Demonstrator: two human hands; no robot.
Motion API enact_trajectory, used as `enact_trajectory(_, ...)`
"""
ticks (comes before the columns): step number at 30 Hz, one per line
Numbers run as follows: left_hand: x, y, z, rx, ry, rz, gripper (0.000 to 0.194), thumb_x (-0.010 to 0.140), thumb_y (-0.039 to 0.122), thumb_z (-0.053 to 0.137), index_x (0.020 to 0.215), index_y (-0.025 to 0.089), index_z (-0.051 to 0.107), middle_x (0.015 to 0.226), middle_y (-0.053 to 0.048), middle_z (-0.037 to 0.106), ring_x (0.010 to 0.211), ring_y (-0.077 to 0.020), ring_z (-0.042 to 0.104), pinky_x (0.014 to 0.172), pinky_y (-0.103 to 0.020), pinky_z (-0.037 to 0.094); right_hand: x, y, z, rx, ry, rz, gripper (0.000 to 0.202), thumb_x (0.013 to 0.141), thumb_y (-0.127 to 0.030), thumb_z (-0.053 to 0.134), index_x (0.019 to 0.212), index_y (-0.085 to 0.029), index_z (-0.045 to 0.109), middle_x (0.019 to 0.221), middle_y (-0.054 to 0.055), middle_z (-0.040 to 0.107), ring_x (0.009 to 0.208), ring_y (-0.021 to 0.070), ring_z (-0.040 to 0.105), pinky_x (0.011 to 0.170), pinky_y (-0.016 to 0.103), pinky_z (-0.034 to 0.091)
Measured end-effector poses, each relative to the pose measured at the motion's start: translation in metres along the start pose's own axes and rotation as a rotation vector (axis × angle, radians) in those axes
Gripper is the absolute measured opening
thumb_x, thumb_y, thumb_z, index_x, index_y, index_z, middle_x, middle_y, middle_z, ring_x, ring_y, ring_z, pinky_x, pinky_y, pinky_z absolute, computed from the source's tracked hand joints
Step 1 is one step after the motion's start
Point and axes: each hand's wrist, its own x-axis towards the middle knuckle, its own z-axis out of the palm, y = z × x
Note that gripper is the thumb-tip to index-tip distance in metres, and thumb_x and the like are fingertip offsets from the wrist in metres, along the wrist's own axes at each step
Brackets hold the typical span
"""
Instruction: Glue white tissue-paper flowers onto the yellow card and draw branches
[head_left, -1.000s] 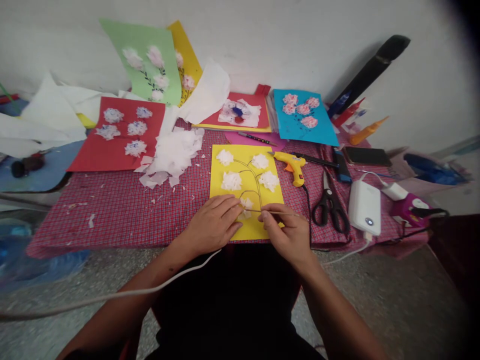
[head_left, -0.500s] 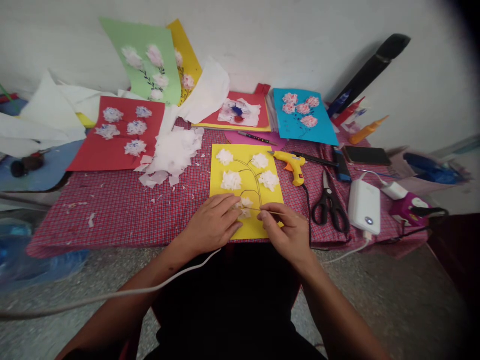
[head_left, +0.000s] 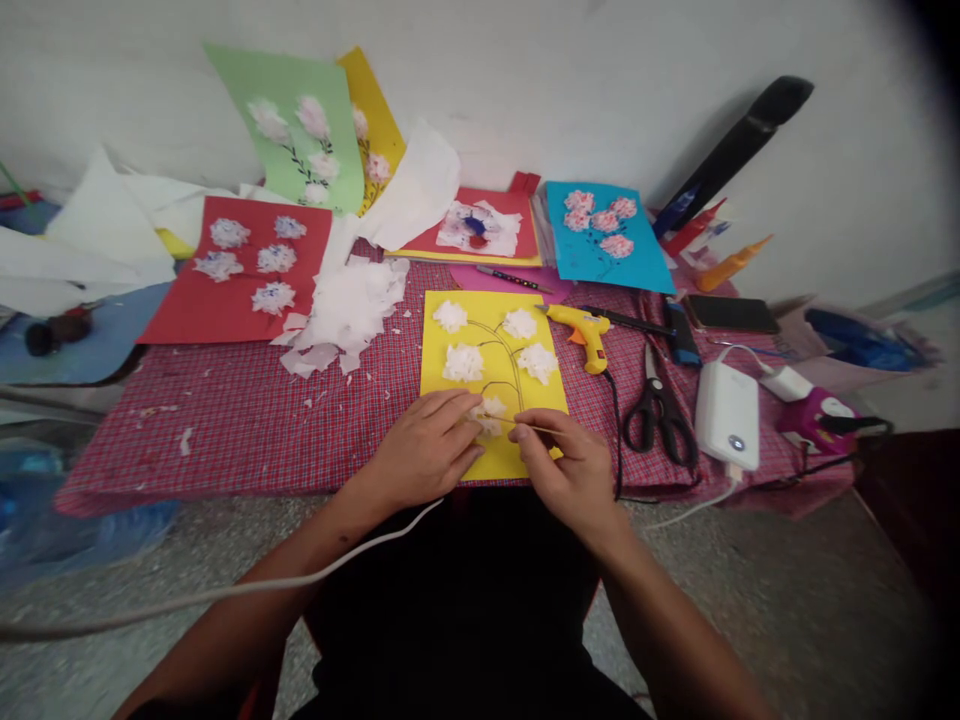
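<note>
My right hand pinches a thin, straight stick between thumb and fingers. The stick crosses a yellow sheet near its front edge, with its left end near the fingers of my left hand. That hand lies palm down with its fingers stretched out on the sheet's lower left part. A white paper flower shows between my hands, partly covered by the left fingers. Several more white paper flowers sit higher up on the sheet, joined by drawn curved stems.
To the right lie a yellow glue gun, black-handled scissors and a white power bank. Torn white paper and a red flower sheet are at left. A blue flower sheet stands behind. A white cable crosses my left forearm.
My right hand has shifted slightly left, and the stick's angle has changed a little. My left hand stays in place on the sheet.
</note>
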Motion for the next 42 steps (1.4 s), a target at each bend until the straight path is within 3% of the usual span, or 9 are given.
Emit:
enact_trajectory(21, -0.0013, -0.0016, 0.0015, -0.017, 0.016, 0.012, 0.026, 0.103, 0.031, 0.057, 0.117, 0.014, 0.070, 0.141, -0.015, 0.062, 0.134, -0.0316, 0.056, 0.114, -0.051, 0.050, 0.0038, 0.0064, 0.0071, -0.076, 0.007, -0.067, 0.013, 0.096, -0.022, 0.066, 0.105, -0.022, 0.075, 0.094, 0.005, 0.080, 0.078, 0.0182, 0.077, 0.074, 0.030, 0.062)
enact_trajectory(29, -0.0004, -0.0019, 0.0009, -0.046, 0.000, 0.064, 0.025, 0.103, 0.029, 0.056, 0.121, 0.017, 0.069, 0.134, -0.012, 0.066, 0.133, -0.0289, 0.057, 0.115, -0.051, 0.048, 0.0065, 0.0097, 0.0102, -0.053, 0.014, -0.073, 0.012, 0.096, -0.023, 0.066, 0.103, -0.021, 0.075, 0.094, 0.005, 0.080, 0.077, 0.0175, 0.076, 0.073, 0.030, 0.062)
enact_trajectory(42, 0.0023, 0.0016, -0.0001, -0.025, -0.008, 0.020, 0.035, 0.104, 0.031, 0.054, 0.134, 0.014, 0.060, 0.136, -0.013, 0.064, 0.131, -0.0294, 0.056, 0.114, -0.050, 0.048, 0.0088, 0.0083, 0.0090, -0.045, 0.012, -0.045, 0.013, 0.097, -0.026, 0.064, 0.101, -0.021, 0.076, 0.092, 0.006, 0.080, 0.074, 0.0175, 0.076, 0.073, 0.030, 0.063)
